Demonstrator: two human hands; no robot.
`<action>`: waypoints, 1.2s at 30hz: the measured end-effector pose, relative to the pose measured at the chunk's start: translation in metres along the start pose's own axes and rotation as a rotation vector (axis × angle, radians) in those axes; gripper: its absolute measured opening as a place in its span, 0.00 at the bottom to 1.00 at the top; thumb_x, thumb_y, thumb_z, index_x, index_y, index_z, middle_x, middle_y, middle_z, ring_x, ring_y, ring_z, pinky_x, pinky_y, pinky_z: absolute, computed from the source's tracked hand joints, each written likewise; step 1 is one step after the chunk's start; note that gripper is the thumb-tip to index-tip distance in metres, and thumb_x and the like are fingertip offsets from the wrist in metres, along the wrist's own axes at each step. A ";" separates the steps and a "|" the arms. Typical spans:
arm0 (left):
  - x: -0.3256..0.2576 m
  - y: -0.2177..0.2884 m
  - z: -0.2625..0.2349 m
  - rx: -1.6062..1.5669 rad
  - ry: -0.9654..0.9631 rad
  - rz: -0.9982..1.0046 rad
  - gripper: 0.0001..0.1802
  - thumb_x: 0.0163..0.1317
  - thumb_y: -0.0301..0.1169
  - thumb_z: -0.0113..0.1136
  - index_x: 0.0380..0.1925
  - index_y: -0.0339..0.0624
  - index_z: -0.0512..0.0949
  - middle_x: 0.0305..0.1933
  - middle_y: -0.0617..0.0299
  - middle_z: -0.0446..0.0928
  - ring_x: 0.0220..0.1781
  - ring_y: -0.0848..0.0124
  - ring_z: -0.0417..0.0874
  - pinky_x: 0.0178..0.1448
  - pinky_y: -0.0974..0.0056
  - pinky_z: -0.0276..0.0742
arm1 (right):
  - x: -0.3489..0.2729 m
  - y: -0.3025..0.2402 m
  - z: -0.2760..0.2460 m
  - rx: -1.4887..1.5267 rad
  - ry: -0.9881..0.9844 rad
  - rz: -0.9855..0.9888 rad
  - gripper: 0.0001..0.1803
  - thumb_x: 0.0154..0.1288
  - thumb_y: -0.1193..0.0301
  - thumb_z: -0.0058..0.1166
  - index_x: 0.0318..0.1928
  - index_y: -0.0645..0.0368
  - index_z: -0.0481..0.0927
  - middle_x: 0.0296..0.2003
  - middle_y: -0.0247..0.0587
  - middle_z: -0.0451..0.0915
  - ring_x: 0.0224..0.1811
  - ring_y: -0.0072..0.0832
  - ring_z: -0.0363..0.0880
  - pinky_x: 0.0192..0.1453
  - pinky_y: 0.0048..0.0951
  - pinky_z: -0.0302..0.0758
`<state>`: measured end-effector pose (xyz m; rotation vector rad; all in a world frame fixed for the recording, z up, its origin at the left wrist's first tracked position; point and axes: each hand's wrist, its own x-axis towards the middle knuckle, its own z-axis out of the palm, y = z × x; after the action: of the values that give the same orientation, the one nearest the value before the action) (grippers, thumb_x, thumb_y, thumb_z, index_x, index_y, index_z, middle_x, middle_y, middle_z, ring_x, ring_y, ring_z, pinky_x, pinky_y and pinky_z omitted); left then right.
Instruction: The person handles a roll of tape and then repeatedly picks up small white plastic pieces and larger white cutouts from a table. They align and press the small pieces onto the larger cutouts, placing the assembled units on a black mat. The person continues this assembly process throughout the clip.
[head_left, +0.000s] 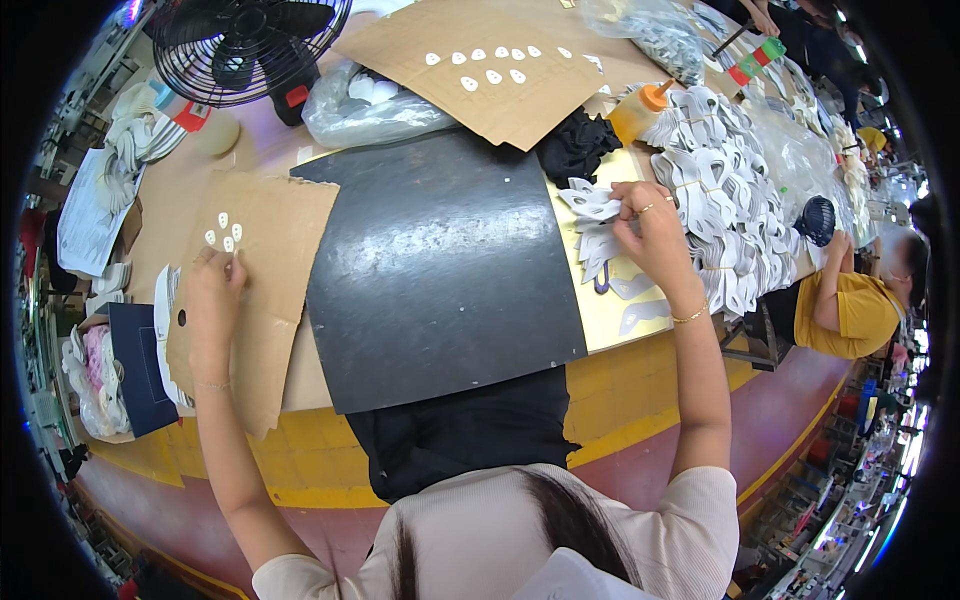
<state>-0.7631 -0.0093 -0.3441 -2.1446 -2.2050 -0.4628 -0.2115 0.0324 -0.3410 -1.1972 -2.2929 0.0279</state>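
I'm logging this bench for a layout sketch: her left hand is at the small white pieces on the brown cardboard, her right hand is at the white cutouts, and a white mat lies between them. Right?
Not quite. The mat between the hands is black, not white, as the head view shows. The rest holds: the left hand is at the small white pieces on the brown cardboard, and the right hand is at the white cutouts.

My table [640,375] is long with a yellow edge. A big black mat [440,260] lies in the middle of it. On my left is a brown cardboard sheet [265,290] with little white pieces [224,232] on it. Another cardboard sheet [480,70] lies farther back, with more small white pieces [490,65]. A black fan [245,45] stands at the far left. A clear plastic bag [370,105] sits near it. On my right is a big pile of white cut shapes [720,200], an orange-capped bottle [640,110] and a black cloth [578,145].
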 end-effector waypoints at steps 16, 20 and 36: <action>-0.073 0.098 -0.020 -0.491 0.171 0.133 0.11 0.61 0.24 0.67 0.44 0.36 0.85 0.41 0.53 0.80 0.41 0.61 0.84 0.43 0.60 0.81 | -0.009 -0.025 -0.015 0.559 0.337 0.515 0.11 0.67 0.83 0.63 0.49 0.65 0.82 0.41 0.37 0.78 0.41 0.21 0.78 0.47 0.21 0.75; -0.087 0.146 0.014 -0.316 0.142 0.674 0.15 0.58 0.26 0.64 0.46 0.36 0.82 0.42 0.56 0.78 0.45 0.62 0.82 0.48 0.60 0.77 | 0.000 -0.051 -0.044 0.415 0.092 0.346 0.12 0.69 0.83 0.61 0.51 0.67 0.82 0.39 0.38 0.79 0.35 0.21 0.81 0.40 0.20 0.76; -0.093 0.160 0.023 -0.524 -0.126 0.442 0.14 0.55 0.30 0.71 0.43 0.51 0.88 0.49 0.59 0.77 0.53 0.61 0.75 0.57 0.56 0.64 | 0.013 -0.162 0.000 0.529 -0.781 -0.104 0.04 0.61 0.71 0.66 0.35 0.56 0.85 0.63 0.34 0.80 0.30 0.33 0.86 0.35 0.31 0.83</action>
<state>-0.5974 -0.0940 -0.3569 -2.8879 -1.7009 -0.9780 -0.3395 -0.0553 -0.2932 -0.8577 -2.7041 1.1666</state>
